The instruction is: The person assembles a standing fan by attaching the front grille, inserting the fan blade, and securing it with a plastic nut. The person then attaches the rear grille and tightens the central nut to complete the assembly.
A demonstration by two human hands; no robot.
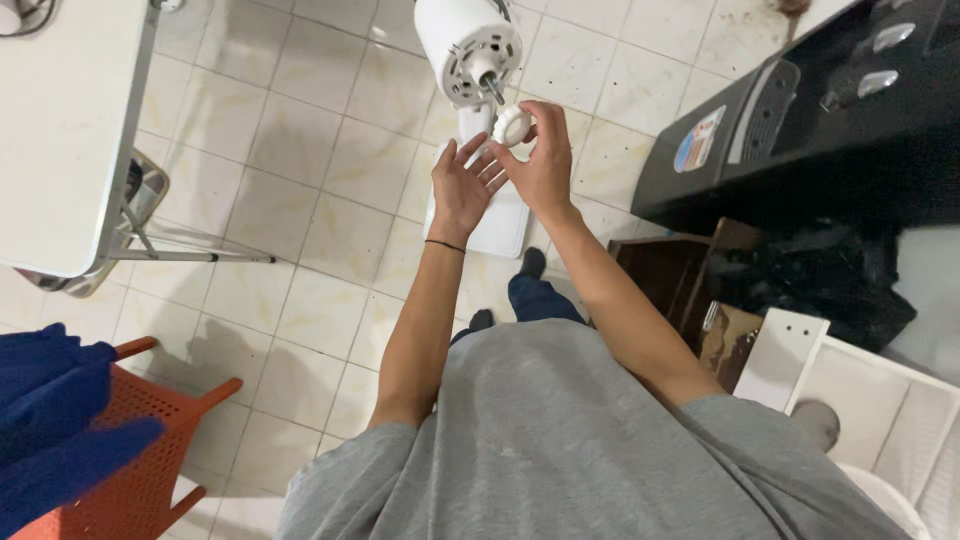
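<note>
A white fan motor housing (pixel 466 40) with a bare metal shaft (pixel 493 88) stands on a white stand and base (pixel 500 225) on the tiled floor. My right hand (pixel 541 160) holds a small white ridged knob (pixel 512 125) just below the shaft tip. My left hand (pixel 462 185) is open, palm up, beside and under the right hand, its fingertips close to the knob. A thin black band circles my left wrist.
A white folding table (pixel 60 130) stands at the left. An orange plastic chair (pixel 130 450) with blue cloth (pixel 50 410) is at lower left. A black appliance (pixel 800 120) sits at upper right, with dark wooden pieces (pixel 680 270) and white panels (pixel 860 390) below it.
</note>
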